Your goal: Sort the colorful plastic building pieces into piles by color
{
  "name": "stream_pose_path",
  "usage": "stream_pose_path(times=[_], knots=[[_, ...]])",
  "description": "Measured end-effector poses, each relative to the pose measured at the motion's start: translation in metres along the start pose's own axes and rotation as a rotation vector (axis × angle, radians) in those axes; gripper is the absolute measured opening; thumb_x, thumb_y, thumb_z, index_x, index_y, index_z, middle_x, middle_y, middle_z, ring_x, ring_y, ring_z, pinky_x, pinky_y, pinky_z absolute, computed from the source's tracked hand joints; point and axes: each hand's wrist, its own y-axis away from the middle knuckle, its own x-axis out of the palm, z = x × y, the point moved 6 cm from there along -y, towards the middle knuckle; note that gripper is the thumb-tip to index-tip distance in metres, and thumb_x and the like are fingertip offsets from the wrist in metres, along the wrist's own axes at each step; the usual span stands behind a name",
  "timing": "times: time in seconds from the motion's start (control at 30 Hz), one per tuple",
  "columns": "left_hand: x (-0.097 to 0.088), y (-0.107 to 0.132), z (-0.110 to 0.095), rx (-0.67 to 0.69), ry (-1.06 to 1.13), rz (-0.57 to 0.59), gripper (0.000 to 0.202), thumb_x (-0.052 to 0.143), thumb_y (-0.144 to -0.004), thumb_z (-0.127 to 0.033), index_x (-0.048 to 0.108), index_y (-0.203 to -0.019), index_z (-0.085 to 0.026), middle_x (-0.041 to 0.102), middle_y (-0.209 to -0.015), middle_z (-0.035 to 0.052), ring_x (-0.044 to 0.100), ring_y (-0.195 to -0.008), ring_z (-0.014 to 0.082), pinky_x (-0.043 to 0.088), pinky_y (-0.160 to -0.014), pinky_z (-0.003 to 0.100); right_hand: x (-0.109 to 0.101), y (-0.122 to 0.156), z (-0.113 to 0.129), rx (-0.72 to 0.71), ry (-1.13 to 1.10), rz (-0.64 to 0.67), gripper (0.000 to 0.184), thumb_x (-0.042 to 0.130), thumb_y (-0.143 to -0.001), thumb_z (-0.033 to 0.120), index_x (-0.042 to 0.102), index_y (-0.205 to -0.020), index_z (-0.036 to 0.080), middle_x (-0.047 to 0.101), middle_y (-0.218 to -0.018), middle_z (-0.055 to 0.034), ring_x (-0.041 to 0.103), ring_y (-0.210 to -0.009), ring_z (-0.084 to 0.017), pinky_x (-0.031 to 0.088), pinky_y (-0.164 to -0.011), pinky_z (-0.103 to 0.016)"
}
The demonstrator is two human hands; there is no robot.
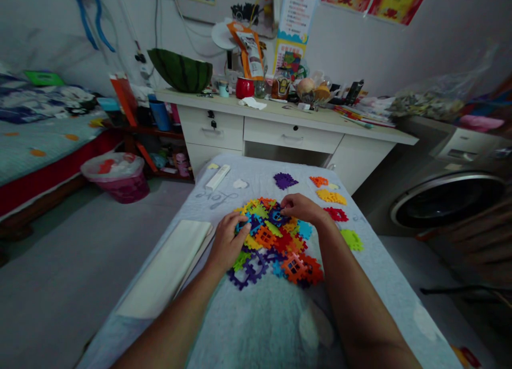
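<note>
A heap of colourful plastic interlocking building pieces [282, 241] with notched edges lies on the cloth-covered table. My left hand [230, 242] is at the heap's left side, with thumb and fingers closed on the edge of a blue building piece [255, 223]. At the top of the heap, my right hand [301, 207] pinches a dark blue building piece [277, 216] with a window-like frame; its fingertips are partly hidden. Sorted by colour, small piles sit beyond and to the right: purple [285, 181], orange [319, 181], yellow [332, 197], red [336, 214] and lime green [352, 240].
A folded cream cloth [168, 267] lies along the table's left edge, with a white bar-shaped object [218, 177] farther back. Behind stands a white desk [292, 135] bearing a cut watermelon [182, 70] and a red cup [244, 88]. A washing machine [452, 161] is at right, a pink bin [120, 179] at left.
</note>
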Motion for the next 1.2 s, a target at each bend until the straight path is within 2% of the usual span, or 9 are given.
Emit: stream_pose_path(times=[0.13,0.23,0.4,0.53,0.6,0.77,0.97,1.07,1.2], knots=[[0.001,0.000,0.000,0.016,-0.007,0.008,0.026,0.052,-0.089,-0.042,0.067,-0.102,-0.024,0.060,-0.118,0.0069,0.053,-0.119,0.0241,0.039,-0.107,0.044,-0.002,0.004,0.002,-0.049,-0.298,0.063,0.013,0.068,-0.067,0.025,0.062,-0.076,0.017,0.056,-0.060,0.0051,0.049,-0.055,-0.010,0.035,-0.053,-0.023],[0.002,0.000,0.001,0.022,-0.011,0.020,0.026,0.052,-0.090,-0.042,0.066,-0.102,-0.023,0.060,-0.118,0.0071,0.053,-0.119,0.0240,0.038,-0.107,0.044,-0.011,0.007,0.002,-0.097,-0.433,0.013,0.017,0.070,-0.066,0.028,0.060,-0.075,0.017,0.056,-0.059,0.0052,0.047,-0.054,-0.009,0.035,-0.052,-0.022],[0.003,0.000,0.004,0.032,-0.017,0.011,0.025,0.053,-0.090,-0.041,0.066,-0.102,-0.023,0.060,-0.117,0.0068,0.054,-0.117,0.0236,0.038,-0.106,0.044,-0.030,0.003,-0.013,-0.130,-0.634,-0.266,0.023,0.072,-0.064,0.032,0.056,-0.072,0.018,0.054,-0.058,0.0061,0.046,-0.050,-0.007,0.036,-0.050,-0.021],[0.003,-0.001,0.003,0.045,-0.013,0.006,0.025,0.053,-0.090,-0.040,0.066,-0.103,-0.023,0.061,-0.115,0.0067,0.054,-0.115,0.0236,0.040,-0.105,0.044,-0.033,-0.006,-0.037,-0.087,-0.759,-0.531,0.030,0.074,-0.059,0.034,0.054,-0.074,0.019,0.056,-0.062,0.0050,0.057,-0.055,-0.011,0.041,-0.050,-0.021],[0.002,-0.001,0.003,0.047,-0.010,-0.001,0.026,0.053,-0.089,-0.040,0.066,-0.102,-0.023,0.061,-0.115,0.0066,0.054,-0.116,0.0236,0.040,-0.105,0.043,-0.030,-0.014,-0.049,-0.045,-0.772,-0.615,0.032,0.073,-0.057,0.034,0.055,-0.078,0.019,0.057,-0.064,0.0048,0.060,-0.056,-0.012,0.043,-0.049,-0.022],[0.001,-0.002,0.000,0.038,-0.007,0.003,0.026,0.053,-0.088,-0.041,0.067,-0.101,-0.023,0.062,-0.115,0.0065,0.055,-0.115,0.0240,0.041,-0.104,0.044,-0.030,-0.044,-0.066,0.012,-0.650,-0.712,0.021,0.064,-0.059,0.029,0.056,-0.076,0.018,0.059,-0.066,0.0031,0.062,-0.058,-0.014,0.049,-0.057,-0.026],[0.002,-0.001,0.000,0.033,-0.005,0.009,0.027,0.053,-0.089,-0.041,0.067,-0.102,-0.022,0.061,-0.115,0.0073,0.055,-0.115,0.0242,0.040,-0.104,0.045,-0.049,-0.085,-0.060,0.115,-0.162,-0.794,0.016,0.061,-0.065,0.021,0.067,-0.079,0.018,0.070,-0.076,-0.0030,0.066,-0.076,-0.019,0.052,-0.072,-0.028],[0.002,-0.001,0.000,0.041,-0.013,0.011,0.027,0.053,-0.089,-0.041,0.066,-0.102,-0.022,0.061,-0.115,0.0071,0.055,-0.115,0.0239,0.041,-0.103,0.044,-0.047,-0.097,-0.050,0.138,-0.028,-0.771,0.021,0.057,-0.069,0.016,0.071,-0.085,0.017,0.073,-0.085,-0.0055,0.067,-0.084,-0.020,0.051,-0.079,-0.030],[0.001,-0.001,0.000,0.042,-0.020,0.005,0.025,0.053,-0.089,-0.041,0.067,-0.101,-0.023,0.062,-0.115,0.0064,0.055,-0.115,0.0234,0.041,-0.104,0.043,-0.035,-0.103,-0.039,0.098,0.089,-0.673,0.027,0.054,-0.073,0.012,0.073,-0.092,0.016,0.074,-0.097,-0.0084,0.067,-0.094,-0.021,0.049,-0.088,-0.031]])
